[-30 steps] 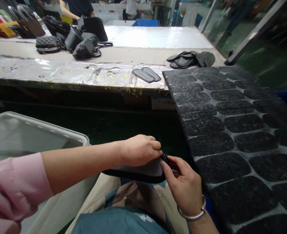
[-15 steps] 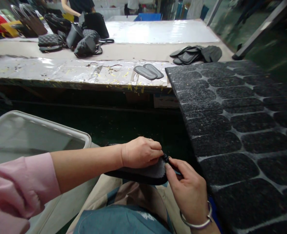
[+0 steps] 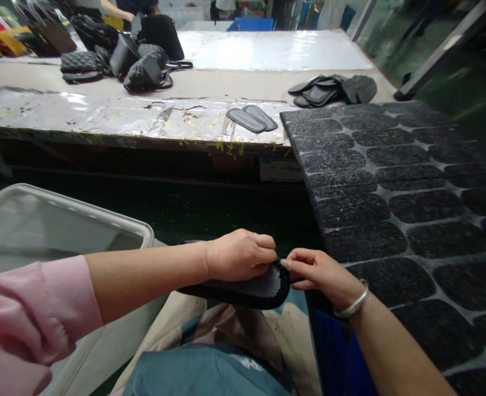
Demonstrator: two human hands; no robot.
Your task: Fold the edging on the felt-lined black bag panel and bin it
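Note:
Above my lap lies a rounded grey panel (image 3: 263,287) with a thick black edge, apparently a bag piece; part of it is under my left forearm. My left hand (image 3: 243,254) is closed over its upper side, fingers curled near the right end. At that right end, my right hand (image 3: 319,273) pinches the black edge between thumb and forefinger, close to the left fingertips. Whatever finer detail sits between the fingertips is too small to make out.
A pale plastic bin (image 3: 82,212) stands at my left. On my right is a slanted black board (image 3: 399,236) with rounded patches. Across the worktable (image 3: 115,118) lie two grey oval pieces (image 3: 252,119), a pile of similar pieces (image 3: 333,91) and black bags (image 3: 144,69). A person's arm (image 3: 117,10) shows behind.
My right hand has swung up and outward, its wrist now farther right, while the fingertips stay at the panel's edge. The left hand is nearly still.

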